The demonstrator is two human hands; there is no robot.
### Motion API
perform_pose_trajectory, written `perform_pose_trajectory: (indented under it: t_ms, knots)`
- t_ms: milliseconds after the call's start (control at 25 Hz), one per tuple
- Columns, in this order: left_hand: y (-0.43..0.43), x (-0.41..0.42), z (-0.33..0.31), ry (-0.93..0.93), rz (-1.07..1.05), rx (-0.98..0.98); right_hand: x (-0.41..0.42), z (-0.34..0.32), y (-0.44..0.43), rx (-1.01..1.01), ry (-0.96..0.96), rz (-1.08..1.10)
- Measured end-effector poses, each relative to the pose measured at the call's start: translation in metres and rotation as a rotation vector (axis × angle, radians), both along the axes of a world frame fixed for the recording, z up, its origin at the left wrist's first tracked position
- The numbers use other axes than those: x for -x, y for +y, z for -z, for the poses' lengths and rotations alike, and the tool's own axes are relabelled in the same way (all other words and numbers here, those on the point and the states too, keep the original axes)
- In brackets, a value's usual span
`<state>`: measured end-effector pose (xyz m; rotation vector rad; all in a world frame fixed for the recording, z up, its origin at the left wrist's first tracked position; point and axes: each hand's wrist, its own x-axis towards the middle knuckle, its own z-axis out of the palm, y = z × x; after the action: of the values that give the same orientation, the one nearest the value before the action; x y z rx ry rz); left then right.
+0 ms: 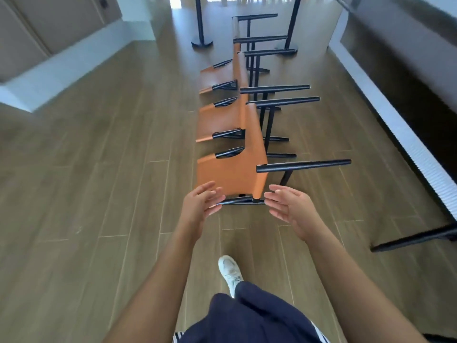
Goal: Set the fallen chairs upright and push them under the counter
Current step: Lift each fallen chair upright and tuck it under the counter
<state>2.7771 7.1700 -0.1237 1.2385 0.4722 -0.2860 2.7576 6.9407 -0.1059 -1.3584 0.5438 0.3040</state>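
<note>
Three orange chairs with black metal legs lie tipped on their backs in a row on the wood floor, legs pointing right toward the counter point(400, 134). The nearest chair point(230, 172) is just ahead of me, the middle chair point(222, 117) beyond it, and the far chair point(217, 75) behind that. My left hand point(200, 204) hovers with straight fingers at the near chair's lower left edge, by its black frame bar. My right hand point(289, 206) is spread open at the lower right corner of the same chair. Neither hand grips anything.
The counter runs along the right with a white ribbed base and a black leg point(415, 240) on the floor. Two black round-based posts point(201, 42) stand at the far end. A cabinet with a white plinth point(61, 68) lines the left. My white shoe point(230, 271) is below.
</note>
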Motion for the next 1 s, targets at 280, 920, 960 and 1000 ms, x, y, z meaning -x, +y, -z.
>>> perform_pose_trajectory:
  t_ms: [280, 920, 960, 1000]
  knots:
    - [0.073, -0.071, -0.005, 0.009, -0.172, -0.047, -0.107, 0.003, 0.064, -0.006, 0.027, -0.221]
    - [0.241, -0.205, 0.003, 0.045, -0.254, -0.029, -0.275, 0.01, 0.233, 0.064, 0.085, -0.289]
    - [0.259, -0.217, 0.002, 0.046, -0.226, -0.04, -0.281, 0.013, 0.248, 0.063, 0.084, -0.261]
    - [0.276, -0.231, 0.001, 0.04, -0.192, -0.053, -0.287, 0.017, 0.264, 0.065, 0.077, -0.231]
